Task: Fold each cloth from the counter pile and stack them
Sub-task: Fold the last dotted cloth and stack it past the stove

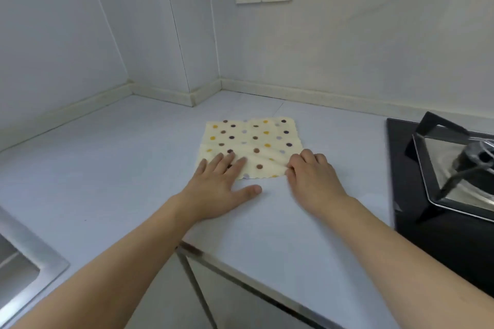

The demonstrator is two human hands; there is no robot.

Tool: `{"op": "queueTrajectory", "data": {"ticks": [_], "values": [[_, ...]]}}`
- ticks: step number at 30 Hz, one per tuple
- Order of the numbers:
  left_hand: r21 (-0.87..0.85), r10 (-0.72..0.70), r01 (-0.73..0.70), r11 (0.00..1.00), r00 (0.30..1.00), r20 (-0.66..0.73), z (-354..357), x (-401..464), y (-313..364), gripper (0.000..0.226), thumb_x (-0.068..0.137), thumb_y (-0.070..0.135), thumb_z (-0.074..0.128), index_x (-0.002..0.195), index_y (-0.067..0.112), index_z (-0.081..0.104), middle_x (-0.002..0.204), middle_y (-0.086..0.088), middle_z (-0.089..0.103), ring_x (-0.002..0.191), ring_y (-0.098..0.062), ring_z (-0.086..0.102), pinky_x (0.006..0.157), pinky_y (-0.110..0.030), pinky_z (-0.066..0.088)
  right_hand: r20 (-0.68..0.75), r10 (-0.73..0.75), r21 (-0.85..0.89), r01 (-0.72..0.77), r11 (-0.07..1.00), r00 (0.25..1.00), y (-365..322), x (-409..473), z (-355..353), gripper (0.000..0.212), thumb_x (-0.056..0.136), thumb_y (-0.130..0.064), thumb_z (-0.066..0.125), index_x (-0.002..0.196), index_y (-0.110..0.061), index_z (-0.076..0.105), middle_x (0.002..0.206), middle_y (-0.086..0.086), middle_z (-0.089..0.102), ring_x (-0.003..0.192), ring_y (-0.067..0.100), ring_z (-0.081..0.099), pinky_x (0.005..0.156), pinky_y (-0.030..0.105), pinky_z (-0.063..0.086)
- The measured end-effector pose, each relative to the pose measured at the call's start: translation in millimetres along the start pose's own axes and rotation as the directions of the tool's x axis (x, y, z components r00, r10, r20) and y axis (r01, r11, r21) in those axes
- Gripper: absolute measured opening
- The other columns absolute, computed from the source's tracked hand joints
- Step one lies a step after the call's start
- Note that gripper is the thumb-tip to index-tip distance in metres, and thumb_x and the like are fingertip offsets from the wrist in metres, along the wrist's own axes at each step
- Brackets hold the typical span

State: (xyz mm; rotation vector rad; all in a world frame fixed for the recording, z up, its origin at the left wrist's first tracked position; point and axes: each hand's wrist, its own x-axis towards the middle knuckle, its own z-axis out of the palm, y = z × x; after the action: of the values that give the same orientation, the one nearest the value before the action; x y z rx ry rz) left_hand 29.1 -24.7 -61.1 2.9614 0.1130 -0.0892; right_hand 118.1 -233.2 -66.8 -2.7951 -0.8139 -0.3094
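While the spotted cloth (pixel 251 145) lay flat on the pale counter (pixel 112 157), just left of the black stove (pixel 443 181), the left hand (pixel 216 184) pressed its near left corner with straight, spread fingers. Over at the cloth's near right corner, the right hand (pixel 312 176) had its fingers curled, pinching the edge. Far left of the stove sat the steel sink (pixel 32 272).
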Motion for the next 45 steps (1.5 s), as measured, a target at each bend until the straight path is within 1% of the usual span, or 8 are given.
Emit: {"op": "queueTrajectory", "data": {"ticks": [6,10,14,19,22,34,38,45], "values": [[0.005,0.016,-0.015,1.0,0.985,-0.175,9,-104,41,0.052,0.094,0.061,0.034,0.14,0.037,0.041,0.142,0.007,0.041,0.13,-0.022,0.034,0.107,-0.036,0.03,0.018,-0.105,-0.069,0.106,0.992,0.994,-19,-124,-46,0.018,0.102,-0.024,0.032,0.103,-0.019,0.05,0.107,-0.002,0.051,0.099,0.021,0.044,0.078,0.029,0.024],[0.123,0.136,-0.096,0.988,0.917,-0.375,8,-151,65,0.025,0.098,0.034,0.037,0.105,0.023,0.058,0.102,0.004,0.054,0.097,-0.023,0.047,0.085,-0.033,0.036,0.026,-0.036,0.214,0.029,0.976,0.999,-38,-176,-105,0.029,0.103,-0.033,0.026,0.088,-0.017,0.045,0.086,-0.004,0.05,0.083,0.02,0.048,0.072,0.034,0.034],[-0.319,0.108,-0.194,0.928,0.957,-0.27,-35,-189,81,0.017,0.095,0.027,0.043,0.079,0.025,0.051,0.077,0.003,0.055,0.072,-0.018,0.051,0.066,-0.031,0.039,0.101,0.07,0.441,-0.108,0.891,0.992,-57,-200,-184,0.047,0.099,-0.052,0.032,0.074,-0.016,0.045,0.072,-0.001,0.048,0.067,0.015,0.045,0.062,0.031,0.034],[-0.851,0.176,-0.159,0.501,0.981,-0.079,-135,-214,91,0.008,0.079,0.016,0.057,0.071,0.015,0.055,0.065,-0.003,0.056,0.058,-0.019,0.052,0.048,-0.024,0.037,0.282,0.098,0.875,-0.297,0.381,0.955,-56,-206,-272,0.021,0.093,-0.033,0.055,0.092,-0.015,0.066,0.084,0.007,0.061,0.069,0.019,0.058,0.062,0.026,0.046],[-0.872,0.18,-0.162,0.462,0.98,-0.087,-174,-205,93,0.004,0.068,0.018,0.05,0.068,0.016,0.054,0.062,-0.001,0.053,0.053,-0.017,0.049,0.049,-0.026,0.032,0.365,0.024,0.886,-0.355,0.297,0.931,-48,-195,-297,0.022,0.091,-0.023,0.051,0.084,-0.008,0.065,0.073,0.01,0.066,0.058,0.021,0.064,0.053,0.021,0.051],[-0.409,0.003,-0.084,0.909,0.981,-0.196,-136,-18,43,0.004,0.084,0.015,0.06,0.085,0.014,0.063,0.074,0.005,0.058,0.068,-0.015,0.053,0.062,-0.026,0.042,0.264,0.148,0.464,-0.26,0.847,0.953,34,-26,-170,0.015,0.092,-0.023,0.059,0.084,-0.013,0.067,0.079,-0.003,0.064,0.07,0.013,0.056,0.062,0.023,0.045],[-0.216,-0.007,-0.056,0.975,0.959,-0.284,-109,37,27,0.013,0.086,0.011,0.05,0.089,0.016,0.062,0.081,0.005,0.06,0.077,-0.02,0.056,0.062,-0.028,0.041,0.084,0.132,0.371,-0.154,0.916,0.988,39,15,-126,0.017,0.092,-0.017,0.057,0.087,-0.016,0.073,0.086,-0.007,0.067,0.073,0.007,0.058,0.059,0.019,0.04],[-0.062,0.117,-0.172,0.983,0.853,-0.509,-103,33,20,0.015,0.09,0.009,0.048,0.093,0.014,0.061,0.087,0.001,0.063,0.076,-0.02,0.055,0.063,-0.03,0.041,-0.087,0.115,0.186,-0.097,0.978,0.99,29,12,-118,0.031,0.092,-0.009,0.046,0.099,-0.019,0.074,0.109,-0.002,0.07,0.098,0.023,0.062,0.086,0.038,0.051]]}}
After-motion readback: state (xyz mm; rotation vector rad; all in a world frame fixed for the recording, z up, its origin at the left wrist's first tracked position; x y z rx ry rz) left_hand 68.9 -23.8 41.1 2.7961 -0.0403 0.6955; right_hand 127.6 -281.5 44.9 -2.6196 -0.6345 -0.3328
